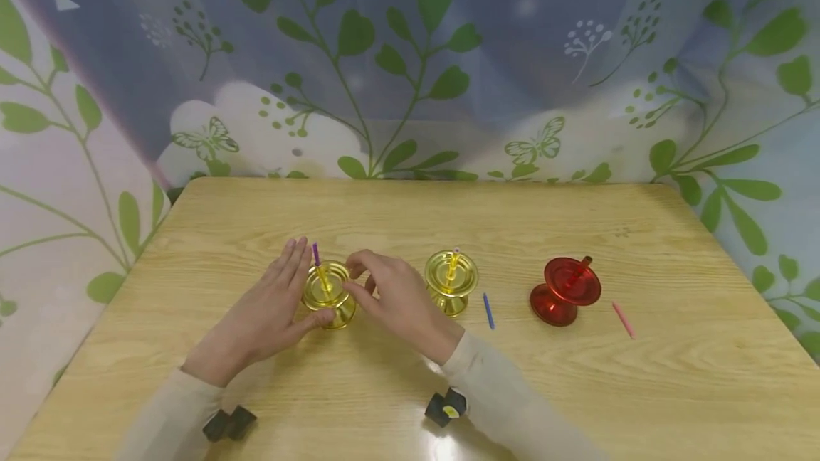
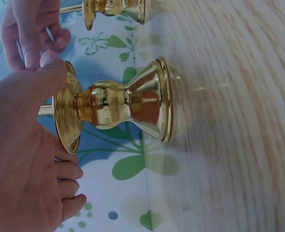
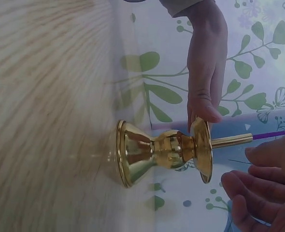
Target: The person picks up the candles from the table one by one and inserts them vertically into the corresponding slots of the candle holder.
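A shiny gold candle holder (image 1: 344, 313) stands upright on the table, with a purple candle (image 1: 316, 255) in its central tube. My left hand (image 1: 272, 304) lies alongside its dish, fingers extended and thumb touching the rim (image 2: 71, 140). On the other side, my right hand (image 1: 403, 297) has loosely bent fingers and a gap between thumb and forefinger. That hand is close to the tube (image 3: 232, 140) but apart from the candle in the head view. To its right stands a second gold candle holder (image 1: 451, 306), a pale-tipped piece in its tube.
A blue candle (image 1: 489, 311) lies right of the second gold holder. Farther right are a red candle holder (image 1: 554, 304) and a pink candle (image 1: 623, 320) on the wooden table (image 1: 397, 212). A leaf-patterned curtain (image 1: 397, 91) hangs behind the table's far edge.
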{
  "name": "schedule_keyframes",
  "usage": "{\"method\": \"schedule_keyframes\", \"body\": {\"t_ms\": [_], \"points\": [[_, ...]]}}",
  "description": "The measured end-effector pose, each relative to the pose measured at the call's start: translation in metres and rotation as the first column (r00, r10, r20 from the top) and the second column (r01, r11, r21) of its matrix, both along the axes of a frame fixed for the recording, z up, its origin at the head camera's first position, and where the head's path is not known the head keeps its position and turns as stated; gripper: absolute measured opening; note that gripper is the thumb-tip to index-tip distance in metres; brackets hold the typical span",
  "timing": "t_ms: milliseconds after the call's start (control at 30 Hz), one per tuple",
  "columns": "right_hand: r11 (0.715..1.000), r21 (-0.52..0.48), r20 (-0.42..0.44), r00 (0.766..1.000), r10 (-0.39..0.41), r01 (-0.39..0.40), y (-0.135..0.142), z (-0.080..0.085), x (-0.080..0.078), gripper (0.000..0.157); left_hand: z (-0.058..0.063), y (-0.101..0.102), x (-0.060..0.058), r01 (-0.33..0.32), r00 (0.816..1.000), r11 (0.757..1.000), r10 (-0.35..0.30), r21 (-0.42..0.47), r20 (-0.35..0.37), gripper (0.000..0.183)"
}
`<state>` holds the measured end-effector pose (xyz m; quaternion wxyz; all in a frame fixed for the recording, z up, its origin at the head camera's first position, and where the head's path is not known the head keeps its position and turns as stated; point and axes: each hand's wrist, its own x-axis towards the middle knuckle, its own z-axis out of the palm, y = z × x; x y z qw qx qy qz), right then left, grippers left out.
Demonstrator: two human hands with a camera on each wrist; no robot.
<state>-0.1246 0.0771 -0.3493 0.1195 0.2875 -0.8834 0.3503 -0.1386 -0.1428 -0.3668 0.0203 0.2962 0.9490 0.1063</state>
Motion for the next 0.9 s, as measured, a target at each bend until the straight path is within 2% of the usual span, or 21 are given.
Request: {"method": "schedule_keyframes", "body": {"t_ms": [367,500,733,900], "points": [[0.998,0.054,-0.03,1.0,-0.005,0.006,0.024,0.0,0.02,0.015,-0.001,0.0,0.0,-0.001,1.0,1.0,0.001,0.019,0.008,0.099],[0.996,0.095,-0.008,1.0,-0.003,0.003,0.03,0.0,0.026,0.015,-0.001,-0.001,0.001,0.009,1.0,1.0,-0.009,0.025,-0.009,0.099],[0.985,0.17,-0.004,1.0,-0.015,0.016,0.045,-0.001,0.035,0.017,0.001,0.0,0.003,0.025,0.999,1.0,-0.025,0.005,-0.02,0.1],[0.983,0.18,-0.026,0.999,-0.03,0.034,0.058,-0.005,0.041,0.017,0.002,-0.001,0.007,0.034,0.999,0.999,-0.034,-0.016,-0.013,0.099]]}}
